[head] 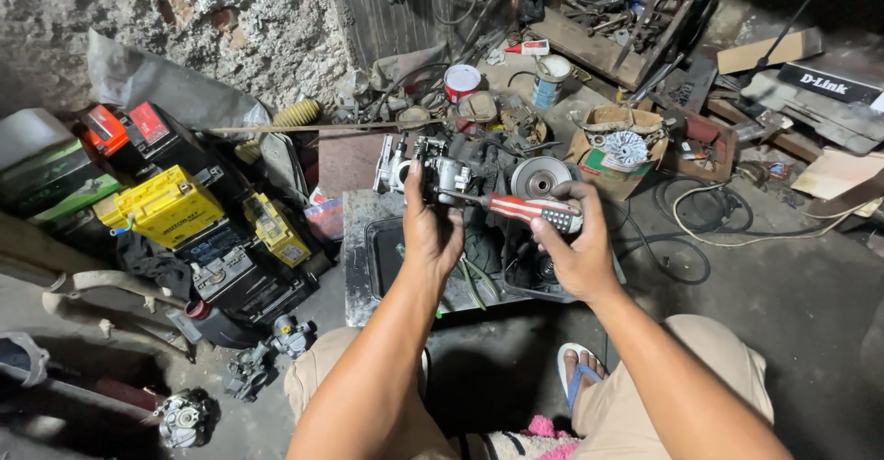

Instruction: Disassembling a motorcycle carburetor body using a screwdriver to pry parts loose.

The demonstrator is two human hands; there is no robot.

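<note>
My left hand (429, 230) grips a small grey metal carburetor (445, 176), holding it up above a black tray (379, 256). A screwdriver with a red, white and black handle (534, 210) is in my right hand (575, 250), and its shaft points left into the carburetor. Both hands are over a low metal-topped work stand (359, 276) between my knees. A round silver engine part (540, 176) lies just behind the screwdriver.
Several batteries, yellow (168, 207), black and red-topped (129, 128), are stacked at left. Loose carburetors (184, 419) lie on the floor at lower left. A cardboard box with a fan-like part (615, 151) sits at right, with cables (709, 211) and wooden crates behind. My sandalled foot (578, 368) is below.
</note>
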